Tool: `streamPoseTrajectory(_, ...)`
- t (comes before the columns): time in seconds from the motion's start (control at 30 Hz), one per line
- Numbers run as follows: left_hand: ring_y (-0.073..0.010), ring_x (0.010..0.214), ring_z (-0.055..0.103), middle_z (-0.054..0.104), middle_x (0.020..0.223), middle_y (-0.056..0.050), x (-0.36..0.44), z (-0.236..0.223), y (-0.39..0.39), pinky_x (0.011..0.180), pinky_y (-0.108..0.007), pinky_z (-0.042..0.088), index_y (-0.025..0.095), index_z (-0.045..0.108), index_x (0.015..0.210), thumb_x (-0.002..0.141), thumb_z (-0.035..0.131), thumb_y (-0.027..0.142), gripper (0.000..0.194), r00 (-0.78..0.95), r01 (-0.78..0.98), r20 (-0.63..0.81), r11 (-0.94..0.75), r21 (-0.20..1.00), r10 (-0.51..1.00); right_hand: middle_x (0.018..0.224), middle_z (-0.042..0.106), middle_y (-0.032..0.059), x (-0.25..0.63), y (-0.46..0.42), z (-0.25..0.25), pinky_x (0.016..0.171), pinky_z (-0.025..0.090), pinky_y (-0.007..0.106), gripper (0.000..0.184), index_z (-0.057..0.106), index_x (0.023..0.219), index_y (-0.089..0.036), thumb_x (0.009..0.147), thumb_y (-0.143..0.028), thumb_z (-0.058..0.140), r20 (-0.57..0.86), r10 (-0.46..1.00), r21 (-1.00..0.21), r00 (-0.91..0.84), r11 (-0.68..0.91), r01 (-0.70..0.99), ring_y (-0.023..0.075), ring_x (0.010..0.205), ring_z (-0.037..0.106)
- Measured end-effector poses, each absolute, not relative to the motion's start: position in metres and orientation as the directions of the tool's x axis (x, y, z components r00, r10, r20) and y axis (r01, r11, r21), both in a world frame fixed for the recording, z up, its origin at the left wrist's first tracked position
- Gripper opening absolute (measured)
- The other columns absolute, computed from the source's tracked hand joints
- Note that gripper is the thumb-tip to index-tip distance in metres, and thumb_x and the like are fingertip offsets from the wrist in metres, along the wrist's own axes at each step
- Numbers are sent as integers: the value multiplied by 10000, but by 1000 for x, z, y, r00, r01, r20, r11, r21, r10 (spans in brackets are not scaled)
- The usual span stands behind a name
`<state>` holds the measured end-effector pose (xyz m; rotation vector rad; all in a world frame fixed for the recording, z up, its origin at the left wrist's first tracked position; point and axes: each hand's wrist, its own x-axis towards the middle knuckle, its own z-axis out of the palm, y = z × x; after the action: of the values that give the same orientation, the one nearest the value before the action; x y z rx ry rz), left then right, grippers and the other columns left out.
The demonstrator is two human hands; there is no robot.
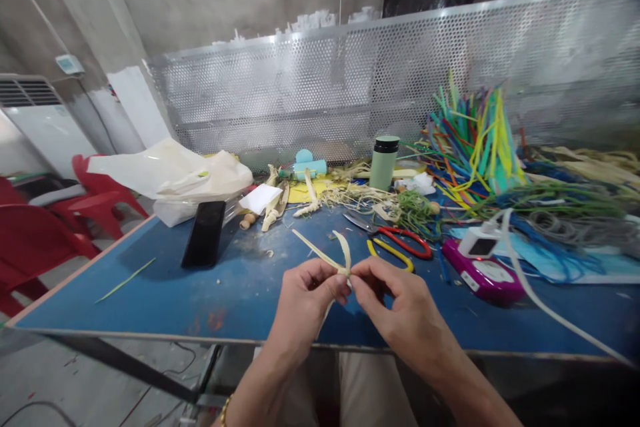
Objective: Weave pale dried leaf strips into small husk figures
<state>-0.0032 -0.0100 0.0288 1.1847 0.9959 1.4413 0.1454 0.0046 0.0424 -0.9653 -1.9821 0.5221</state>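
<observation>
My left hand (311,286) pinches a pale, dried plant strip (345,252) between thumb and forefinger, above the front edge of the blue table. Opposite it, my right hand (393,294) is closed on the same strip, its fingertips meeting those of my left hand. Two ends of the strip stick up and away from me, and a thin piece hangs below my fingers. The spot where the strips cross is partly covered by my fingertips. Beyond my right hand lie scissors (406,240) with one red and one yellow handle.
A black phone (203,234) and a white plastic bag (200,174) are at left. A green bottle (383,164) stands at the back, beside colourful strips (480,147). To the right, a white cable (540,304) crosses near a magenta device (483,274). Red chairs (45,234) stand beyond the left edge.
</observation>
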Motion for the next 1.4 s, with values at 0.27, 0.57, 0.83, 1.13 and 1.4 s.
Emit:
streamPoseTrajectory(0.27, -94, 557, 515, 631, 616, -29, 3, 23, -11, 595, -227, 404, 117, 660, 667, 739, 730, 244, 162, -65, -371, 126, -142, 918, 990, 528, 449, -51, 144, 4, 40, 444, 308, 207, 167, 617, 742, -188, 872, -250, 535, 501, 809, -693, -308, 588, 418, 84, 471, 377)
streamPoseTrajectory(0.57, -84, 542, 499, 617, 599, -29, 4, 28, -14, 575, -217, 388, 110, 667, 654, 722, 743, 237, 163, -95, -423, 81, -113, 899, 992, 485, 415, -57, 142, 1, 42, 414, 279, 206, 157, 646, 730, -187, 850, -246, 565, 528, 803, -702, -276, 595, 391, 77, 438, 349)
streamPoseTrajectory(0.83, -99, 602, 509, 619, 655, -31, -4, 30, -19, 620, -234, 393, 117, 700, 771, 769, 718, 266, 150, 22, -360, 137, -120, 925, 990, 690, 616, 10, 151, 17, 39, 508, 412, 224, 257, 670, 841, -164, 861, -411, 600, 400, 870, -827, -288, 478, 295, 110, 566, 509)
streamPoseTrajectory(1.13, -65, 551, 394, 534, 586, 19, 0, 28, -16, 565, -214, 300, 126, 698, 747, 714, 776, 362, 250, 20, -398, 74, -60, 915, 997, 639, 564, -7, 140, 15, 41, 547, 437, 215, 240, 589, 719, -168, 839, -372, 627, 389, 881, -899, -271, 427, 96, 113, 598, 519)
streamPoseTrajectory(1.4, -119, 680, 523, 657, 725, -41, 2, 22, -16, 689, -243, 397, 122, 725, 790, 703, 780, 381, 279, 20, -336, 75, -64, 940, 997, 576, 454, -36, 140, 13, 39, 449, 307, 208, 291, 556, 658, -168, 838, -390, 611, 335, 912, -926, -235, 365, 95, 79, 507, 366)
